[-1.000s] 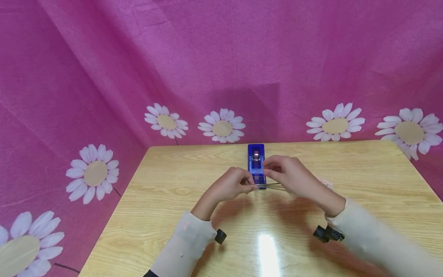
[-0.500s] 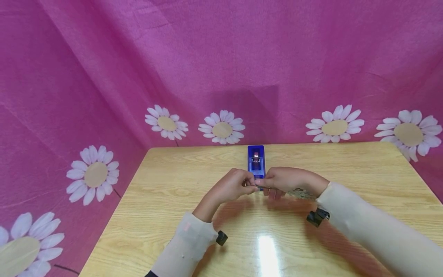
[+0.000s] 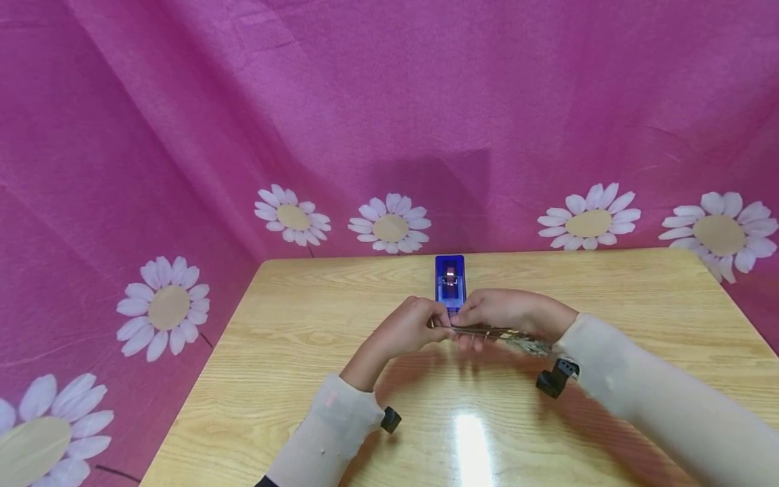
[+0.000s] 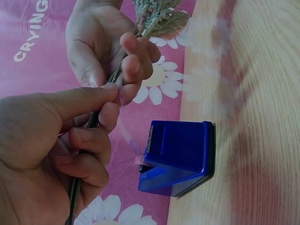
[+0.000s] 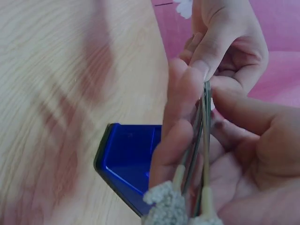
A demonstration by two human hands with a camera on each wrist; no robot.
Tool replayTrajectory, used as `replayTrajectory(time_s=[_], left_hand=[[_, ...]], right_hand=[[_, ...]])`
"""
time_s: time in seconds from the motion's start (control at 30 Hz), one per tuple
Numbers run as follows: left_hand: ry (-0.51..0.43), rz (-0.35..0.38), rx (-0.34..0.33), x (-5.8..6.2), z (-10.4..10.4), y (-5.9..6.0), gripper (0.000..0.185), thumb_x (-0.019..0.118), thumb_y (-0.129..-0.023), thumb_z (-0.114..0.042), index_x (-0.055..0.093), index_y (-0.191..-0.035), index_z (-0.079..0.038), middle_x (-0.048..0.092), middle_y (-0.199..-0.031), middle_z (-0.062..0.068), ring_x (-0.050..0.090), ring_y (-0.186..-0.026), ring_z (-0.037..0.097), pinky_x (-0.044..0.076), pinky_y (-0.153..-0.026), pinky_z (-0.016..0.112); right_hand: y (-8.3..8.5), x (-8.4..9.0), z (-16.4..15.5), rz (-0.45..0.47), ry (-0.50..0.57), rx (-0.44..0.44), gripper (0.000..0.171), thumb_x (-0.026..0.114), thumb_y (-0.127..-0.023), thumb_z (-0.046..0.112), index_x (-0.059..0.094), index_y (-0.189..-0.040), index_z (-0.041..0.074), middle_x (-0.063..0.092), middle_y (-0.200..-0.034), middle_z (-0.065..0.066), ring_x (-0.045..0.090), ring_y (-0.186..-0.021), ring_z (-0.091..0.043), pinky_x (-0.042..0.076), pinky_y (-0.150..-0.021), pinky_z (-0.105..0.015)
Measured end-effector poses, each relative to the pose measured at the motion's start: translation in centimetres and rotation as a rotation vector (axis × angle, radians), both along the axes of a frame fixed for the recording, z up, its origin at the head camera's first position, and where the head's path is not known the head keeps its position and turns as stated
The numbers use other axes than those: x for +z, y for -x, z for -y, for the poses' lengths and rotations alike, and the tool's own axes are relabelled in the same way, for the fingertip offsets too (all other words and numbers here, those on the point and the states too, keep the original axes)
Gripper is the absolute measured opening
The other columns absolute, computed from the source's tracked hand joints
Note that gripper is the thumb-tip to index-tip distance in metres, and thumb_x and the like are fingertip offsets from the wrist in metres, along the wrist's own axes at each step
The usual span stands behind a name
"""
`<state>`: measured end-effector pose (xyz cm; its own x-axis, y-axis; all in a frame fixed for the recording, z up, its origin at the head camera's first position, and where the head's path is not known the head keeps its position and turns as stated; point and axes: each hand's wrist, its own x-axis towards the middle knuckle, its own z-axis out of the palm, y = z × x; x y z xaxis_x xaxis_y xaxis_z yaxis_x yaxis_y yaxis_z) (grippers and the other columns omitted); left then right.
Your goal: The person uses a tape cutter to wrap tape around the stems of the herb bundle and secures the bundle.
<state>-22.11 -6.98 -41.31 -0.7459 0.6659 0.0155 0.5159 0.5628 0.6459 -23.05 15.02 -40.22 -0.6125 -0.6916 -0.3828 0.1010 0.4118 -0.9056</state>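
A bundle of flowers with thin dark green stems (image 5: pixel 205 136) and pale, rough heads (image 4: pixel 161 21) lies across both hands. My left hand (image 3: pixel 410 329) pinches the stems near their middle, the lower ends running through its curled fingers. From the other side, my right hand (image 3: pixel 514 312) curls its fingers behind the stems, its thumb close to the left thumb. A small clear, whitish bit, apparently tape, shows between the fingertips. Just beyond the hands stands a blue tape dispenser (image 4: pixel 180 152), with a clear strip (image 4: pixel 132 140) near its front edge.
The wooden table (image 3: pixel 304 304) carries the dispenser near its back edge. A pink cloth (image 3: pixel 341 101) with white daisies hangs behind and to the left. Black wrist cameras (image 3: pixel 552 380) sit under both sleeves.
My right hand has come down from beside the dispenser to the stems at the left fingertips, then shifted slightly, showing more of the bundle. My left hand has stayed nearly still.
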Motion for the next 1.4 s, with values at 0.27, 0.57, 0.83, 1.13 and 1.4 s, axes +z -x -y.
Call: replayTrajectory(time_s=[0.27, 0.57, 0.83, 1.13, 1.4], left_hand=[[0.005, 0.014, 0.017, 0.2, 0.1, -0.1, 0.012, 0.078, -0.094, -0.012, 0.072, -0.083, -0.013, 0.066, -0.073, -0.008, 0.057, -0.066, 0.005, 0.048, -0.06, 0.02], [-0.025, 0.066, 0.026, 0.0, 0.3, 0.0, 0.013, 0.077, -0.095, -0.018, 0.075, -0.085, -0.011, 0.067, -0.072, -0.008, 0.054, -0.063, 0.005, 0.045, -0.058, 0.021], [-0.014, 0.134, 0.025, -0.3, 0.3, 0.2, 0.025, 0.072, -0.099, -0.025, 0.077, -0.085, -0.005, 0.073, -0.077, 0.013, 0.041, -0.055, 0.006, 0.033, -0.051, 0.022], [0.018, 0.195, 0.007, -0.3, 0.0, 0.4, 0.032, 0.069, -0.101, -0.026, 0.079, -0.089, 0.001, 0.075, -0.08, 0.017, 0.034, -0.05, 0.006, 0.027, -0.047, 0.021], [-0.027, 0.239, 0.044, -0.2, -0.3, 0.5, 0.019, 0.068, -0.101, -0.015, 0.08, -0.092, -0.003, 0.077, -0.081, 0.009, 0.051, -0.063, 0.014, 0.036, -0.056, 0.023]], right_hand=[[-0.1, -0.1, 0.2, 0.042, 0.045, -0.081, 0.025, 0.054, -0.105, 0.006, 0.07, -0.108, -0.012, 0.075, -0.082, -0.005, 0.065, -0.068, -0.011, 0.052, -0.064, -0.023], [-0.5, -0.4, 0.5, 0.003, 0.056, -0.137, 0.018, 0.057, -0.102, 0.003, 0.07, -0.1, -0.009, 0.075, -0.082, -0.008, 0.064, -0.067, -0.01, 0.054, -0.065, -0.022], [-1.5, -0.6, 1.0, -0.128, 0.044, -0.187, 0.015, 0.057, -0.1, -0.002, 0.068, -0.095, -0.012, 0.073, -0.077, -0.008, 0.063, -0.065, -0.011, 0.052, -0.061, -0.021], [-2.0, -0.6, 1.3, -0.216, 0.076, -0.21, 0.013, 0.056, -0.096, -0.007, 0.067, -0.09, -0.011, 0.072, -0.077, -0.012, 0.061, -0.065, -0.011, 0.053, -0.062, -0.024], [-2.0, -0.8, 1.2, -0.229, 0.066, -0.226, 0.013, 0.057, -0.098, -0.006, 0.067, -0.092, -0.013, 0.074, -0.079, -0.014, 0.064, -0.067, -0.015, 0.058, -0.066, -0.03]])
